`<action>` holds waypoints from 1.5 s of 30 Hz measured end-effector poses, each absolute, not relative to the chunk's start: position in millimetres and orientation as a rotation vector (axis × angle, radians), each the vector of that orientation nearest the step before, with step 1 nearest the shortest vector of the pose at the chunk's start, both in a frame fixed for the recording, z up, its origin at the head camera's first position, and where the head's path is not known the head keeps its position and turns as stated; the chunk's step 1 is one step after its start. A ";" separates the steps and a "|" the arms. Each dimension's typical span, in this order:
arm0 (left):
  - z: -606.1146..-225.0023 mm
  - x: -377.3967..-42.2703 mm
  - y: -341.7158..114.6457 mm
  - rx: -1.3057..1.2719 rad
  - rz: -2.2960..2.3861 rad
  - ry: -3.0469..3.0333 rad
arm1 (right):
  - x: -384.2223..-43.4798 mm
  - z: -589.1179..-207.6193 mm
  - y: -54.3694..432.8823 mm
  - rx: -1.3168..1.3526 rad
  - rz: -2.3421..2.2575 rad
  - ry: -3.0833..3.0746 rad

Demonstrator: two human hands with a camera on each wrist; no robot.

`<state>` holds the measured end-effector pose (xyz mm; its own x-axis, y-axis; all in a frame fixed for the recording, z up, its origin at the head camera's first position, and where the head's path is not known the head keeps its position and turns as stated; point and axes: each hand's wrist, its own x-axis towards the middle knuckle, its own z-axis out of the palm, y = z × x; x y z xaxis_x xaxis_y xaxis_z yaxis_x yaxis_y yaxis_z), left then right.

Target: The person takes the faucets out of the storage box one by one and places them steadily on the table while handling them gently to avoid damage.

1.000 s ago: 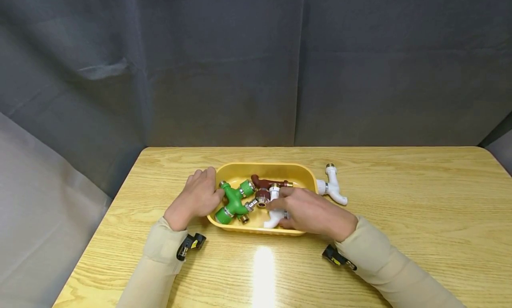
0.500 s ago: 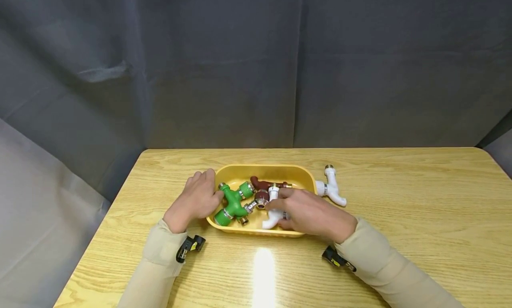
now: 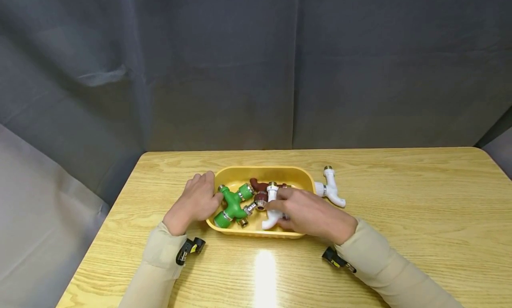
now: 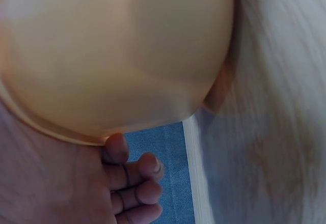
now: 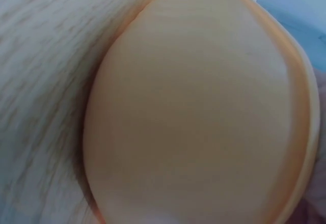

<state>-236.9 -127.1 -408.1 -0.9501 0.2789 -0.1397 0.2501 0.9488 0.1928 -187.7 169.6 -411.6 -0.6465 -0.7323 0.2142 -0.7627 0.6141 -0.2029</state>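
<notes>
A yellow plastic tub (image 3: 256,234) stands on the table with several taps in it. My left hand (image 3: 196,200) grips its left end, thumb over the rim; in the left wrist view the curled fingers (image 4: 137,191) show outside the tub wall. Reaching over the tub's right side, my right hand (image 3: 306,210) holds a white tap (image 3: 273,210), part of which the fingers hide. Left of it lies a green tap (image 3: 233,204) with two outlets. A dark red tap (image 3: 261,197) lies partly behind the white one. The right wrist view is mostly filled by the tub's outer wall (image 5: 198,107).
A second white tap (image 3: 333,189) lies on the wooden table (image 3: 408,219) to the right, its ribbed white knob against the tub's right end. A dark cloth (image 3: 216,77) hangs behind the table's back edge.
The white tap's brass end has turned slightly in my right hand, and its threads show more plainly. My left hand keeps its place on the rim. The head view has shifted a little.
</notes>
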 end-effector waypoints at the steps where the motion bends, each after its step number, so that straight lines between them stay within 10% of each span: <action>1: -408.1 -236.9 -127.2 0.400 0.258 2.937 | -187.8 -411.5 169.5 1.268 0.417 -2.721; 45: -408.9 -238.1 -129.1 0.399 0.256 2.941 | -182.1 -396.4 175.4 1.240 0.402 -2.701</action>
<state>-238.1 -129.1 -408.9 -0.9511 0.2768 -0.1367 0.2490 0.9496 0.1904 -182.1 175.4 -396.4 -0.6500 -0.7217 0.2380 -0.7597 0.6244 -0.1816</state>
